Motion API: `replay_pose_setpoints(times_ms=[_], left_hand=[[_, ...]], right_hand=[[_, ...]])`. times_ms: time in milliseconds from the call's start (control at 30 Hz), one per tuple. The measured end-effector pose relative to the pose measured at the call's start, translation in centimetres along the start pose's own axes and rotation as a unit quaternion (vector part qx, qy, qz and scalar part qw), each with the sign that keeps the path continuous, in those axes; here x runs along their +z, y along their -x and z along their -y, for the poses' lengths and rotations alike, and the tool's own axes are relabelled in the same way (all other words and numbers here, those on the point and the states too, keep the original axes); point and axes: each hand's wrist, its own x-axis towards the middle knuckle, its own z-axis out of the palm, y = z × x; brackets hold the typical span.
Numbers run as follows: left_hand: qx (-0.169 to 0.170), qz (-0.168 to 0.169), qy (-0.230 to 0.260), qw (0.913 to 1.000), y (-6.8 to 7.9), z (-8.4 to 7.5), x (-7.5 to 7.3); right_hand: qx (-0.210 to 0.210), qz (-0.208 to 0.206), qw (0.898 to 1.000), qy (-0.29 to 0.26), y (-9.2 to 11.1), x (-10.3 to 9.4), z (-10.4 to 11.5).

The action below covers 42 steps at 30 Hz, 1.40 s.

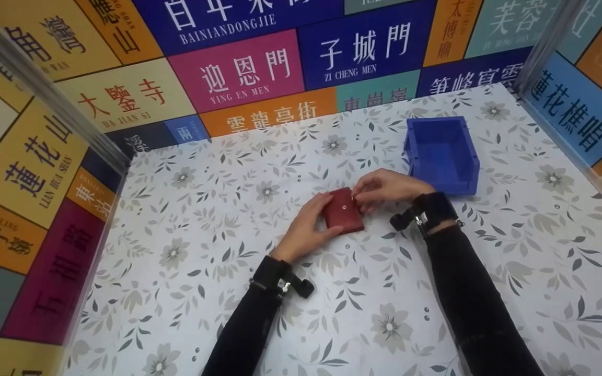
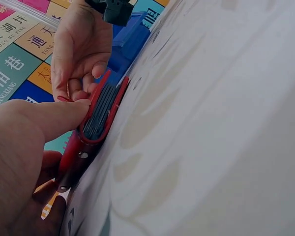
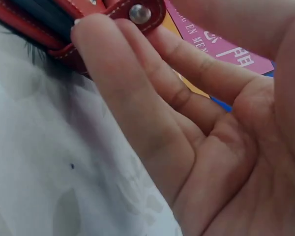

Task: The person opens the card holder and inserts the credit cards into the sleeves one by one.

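Note:
A small red leather card holder (image 1: 342, 214) lies on the floral tabletop in the head view. My left hand (image 1: 303, 230) grips it from the left, with the thumb on its near edge and the fingers at the far side. Dark cards (image 2: 101, 110) show stacked inside its open side in the left wrist view. At the holder's right edge, my right hand (image 1: 392, 188) pinches its strap (image 3: 156, 22), which carries a metal snap (image 3: 139, 14). One right finger also touches the holder's edge in the right wrist view; the thumb tip is out of that frame.
A blue plastic bin (image 1: 444, 180) stands beyond the right hand, close to the wrist. Panels with coloured place-name signs (image 1: 238, 70) rise behind and along both sides of the patterned tabletop (image 1: 228, 313).

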Motion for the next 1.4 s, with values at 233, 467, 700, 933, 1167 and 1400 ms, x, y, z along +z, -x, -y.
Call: replay_pose_setpoints(times_ms=[233,467,700,933,1167,1400], left_hand=[[0.007,0.006,-0.012,0.9999,0.1,0.0,0.0],[0.009,0.009,-0.011,0.9999,0.0,0.0,0.0],[0.006,0.011,-0.010,0.9999,-0.1,0.2,0.0],[0.002,0.015,-0.012,0.9998,0.0,0.0,0.0],[0.007,0.016,-0.016,0.9997,-0.1,0.1,0.0],[0.005,0.016,-0.016,0.9997,0.0,0.0,0.0]], right_hand=[[-0.052,-0.066,0.995,0.062,-1.5,1.0,-1.1],[-0.074,-0.065,0.989,0.106,-2.8,2.5,-0.5],[-0.042,-0.090,0.988,0.117,-3.1,3.2,0.1],[-0.027,-0.097,0.989,0.105,-3.0,3.5,0.4],[-0.020,-0.095,0.990,0.098,-3.0,3.4,0.3],[-0.021,-0.091,0.992,0.087,-3.1,3.4,0.0]])
